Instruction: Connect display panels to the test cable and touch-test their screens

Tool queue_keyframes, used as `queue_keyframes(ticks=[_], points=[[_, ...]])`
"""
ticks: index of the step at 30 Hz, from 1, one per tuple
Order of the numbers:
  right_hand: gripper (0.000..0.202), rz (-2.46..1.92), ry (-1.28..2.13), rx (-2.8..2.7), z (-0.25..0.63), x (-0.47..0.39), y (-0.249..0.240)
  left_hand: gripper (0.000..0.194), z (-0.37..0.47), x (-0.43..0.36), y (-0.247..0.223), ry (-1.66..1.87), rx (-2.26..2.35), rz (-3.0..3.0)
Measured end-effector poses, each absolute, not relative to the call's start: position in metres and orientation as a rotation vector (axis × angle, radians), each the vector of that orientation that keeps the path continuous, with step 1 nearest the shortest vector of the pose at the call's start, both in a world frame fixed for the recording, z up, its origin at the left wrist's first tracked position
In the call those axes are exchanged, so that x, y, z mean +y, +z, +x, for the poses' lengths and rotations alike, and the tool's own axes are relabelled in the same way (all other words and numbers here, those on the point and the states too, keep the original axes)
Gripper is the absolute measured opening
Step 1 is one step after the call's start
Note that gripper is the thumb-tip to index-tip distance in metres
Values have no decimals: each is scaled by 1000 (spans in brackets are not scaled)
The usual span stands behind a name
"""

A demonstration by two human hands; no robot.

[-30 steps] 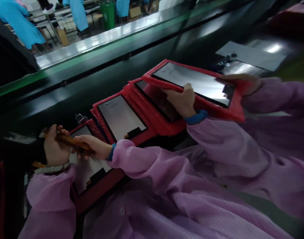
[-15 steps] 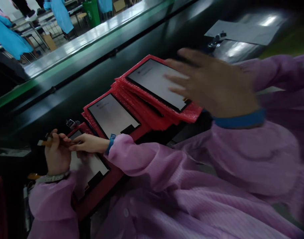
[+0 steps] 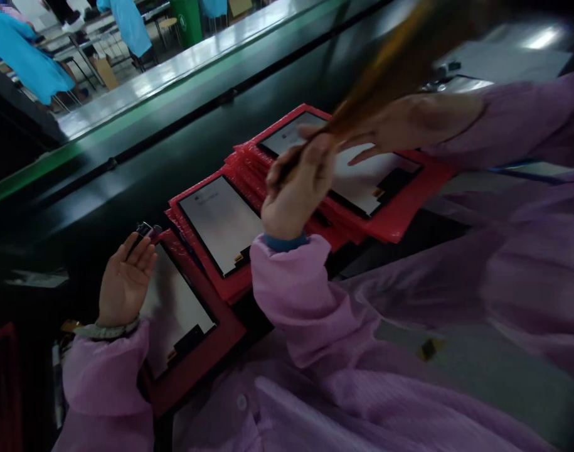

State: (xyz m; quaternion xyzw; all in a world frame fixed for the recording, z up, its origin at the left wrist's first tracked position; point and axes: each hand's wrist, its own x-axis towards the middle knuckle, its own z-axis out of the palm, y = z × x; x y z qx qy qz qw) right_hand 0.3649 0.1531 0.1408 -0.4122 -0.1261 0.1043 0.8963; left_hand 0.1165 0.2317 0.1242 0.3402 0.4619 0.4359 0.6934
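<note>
My left hand (image 3: 127, 279), with a pale band at its wrist, is open with its palm up, beside the lower-left panel (image 3: 180, 301) on its red sheet. My right hand (image 3: 298, 185), with a blue wristband, is closed on a brown strip (image 3: 376, 75) that slants up to the right and is blurred. It is above the red stack between the middle panel (image 3: 218, 223) and the right-hand panel (image 3: 357, 179). Another person's hand (image 3: 390, 129) reaches in from the right, over the right-hand panel, partly behind the strip. Whether that hand touches the strip is unclear.
A small metal clip (image 3: 148, 230) lies behind my left hand. Behind the panels runs a long dark ledge (image 3: 140, 150) with a green edge. Another red item (image 3: 9, 376) is at the lower left. People in blue gowns (image 3: 30, 53) are in the background.
My right hand has moved right and up from beside my left hand, now with the brown strip. My left hand has opened. The large blurred hand has gone; the right-hand panel shows more of its lower-right end.
</note>
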Motion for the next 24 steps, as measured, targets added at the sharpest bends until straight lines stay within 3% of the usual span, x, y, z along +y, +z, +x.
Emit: queue_keyframes(ticks=[6,11,16,24], points=[[27,-843,15,-193,397,149,126,54,116,231,121,797,1032,934],[36,-869,96,-199,400,150,121,53,113,230,125,822,1016,949],[29,-803,145,-41,392,149,135,56,112,228,129,837,960,884],[35,-1003,-15,-308,408,148,109,23,116,221,132,974,1005,675]])
